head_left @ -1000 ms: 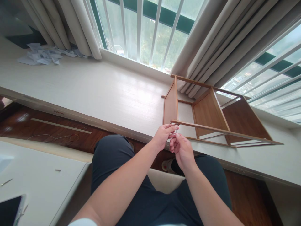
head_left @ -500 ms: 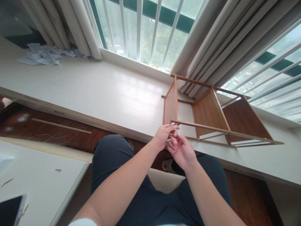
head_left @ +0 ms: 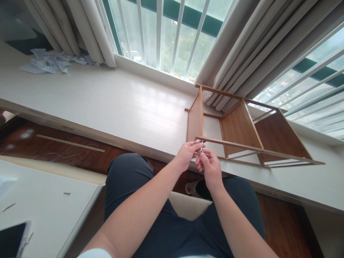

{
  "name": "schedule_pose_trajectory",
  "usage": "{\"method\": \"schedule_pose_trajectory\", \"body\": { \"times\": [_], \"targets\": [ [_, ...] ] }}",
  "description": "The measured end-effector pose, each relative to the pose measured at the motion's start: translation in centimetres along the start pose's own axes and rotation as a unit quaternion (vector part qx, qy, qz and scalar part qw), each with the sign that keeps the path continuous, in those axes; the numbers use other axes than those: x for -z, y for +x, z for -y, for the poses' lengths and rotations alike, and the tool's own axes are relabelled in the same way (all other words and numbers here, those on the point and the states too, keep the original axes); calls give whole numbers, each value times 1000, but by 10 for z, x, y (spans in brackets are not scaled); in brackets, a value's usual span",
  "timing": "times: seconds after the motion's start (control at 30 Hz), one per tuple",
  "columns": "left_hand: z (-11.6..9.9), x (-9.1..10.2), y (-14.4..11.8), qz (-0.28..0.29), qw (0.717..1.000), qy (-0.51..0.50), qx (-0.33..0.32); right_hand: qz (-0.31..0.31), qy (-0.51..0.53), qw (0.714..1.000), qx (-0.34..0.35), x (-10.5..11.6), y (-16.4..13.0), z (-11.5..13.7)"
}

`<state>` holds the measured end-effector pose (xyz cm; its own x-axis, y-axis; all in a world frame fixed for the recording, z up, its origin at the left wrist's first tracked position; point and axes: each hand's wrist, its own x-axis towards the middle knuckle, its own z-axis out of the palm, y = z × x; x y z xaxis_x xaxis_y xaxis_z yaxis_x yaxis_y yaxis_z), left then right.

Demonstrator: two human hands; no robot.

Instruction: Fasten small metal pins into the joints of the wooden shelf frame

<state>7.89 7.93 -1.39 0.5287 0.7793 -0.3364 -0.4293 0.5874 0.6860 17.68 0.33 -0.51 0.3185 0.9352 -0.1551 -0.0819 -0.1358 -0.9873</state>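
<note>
Grip: the left hand (head_left: 185, 154) and the right hand (head_left: 211, 168) meet fingertip to fingertip at the near corner of the wooden shelf frame (head_left: 242, 130); both pinch something small and pale between them, too tiny to name, so each hand is closed on that small piece.
Counter: the long pale counter (head_left: 107, 104) under the window carries the frame, which lies on its side at the right end.
Shelf frame: side panels, two inner dividers and thin front rails are already joined; the back looks open, and some of the bays show only the counter behind them. By my judgement the carcass is largely together and fitting work at the near left corner is in hand.
Front rail: the near rail (head_left: 242, 147) ends just at the fingertips, touching or all but touching the left hand.
Small piece: held just below that rail's left end, between both hands, directly in front of the frame's left panel.
Papers: a heap of crumpled papers (head_left: 45, 62) lies well apart, far left.
</note>
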Motion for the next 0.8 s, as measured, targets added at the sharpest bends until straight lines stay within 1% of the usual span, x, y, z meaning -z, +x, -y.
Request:
{"method": "schedule_pose_trajectory", "body": {
  "times": [0.1,0.27,0.5,0.8],
  "targets": [
    [1,1,1,-4,1000,10,-6,-14,-61,997,39,2,1,-1],
    [1,1,1,-11,1000,16,-6,-22,-103,993,60,2,1,2],
    [1,1,1,-19,1000,18,-4,-18,-90,994,65,4,-1,2],
    [2,1,3,-16,1000,15,-1,-13,-61,997,52,3,0,0]
  ]
}}
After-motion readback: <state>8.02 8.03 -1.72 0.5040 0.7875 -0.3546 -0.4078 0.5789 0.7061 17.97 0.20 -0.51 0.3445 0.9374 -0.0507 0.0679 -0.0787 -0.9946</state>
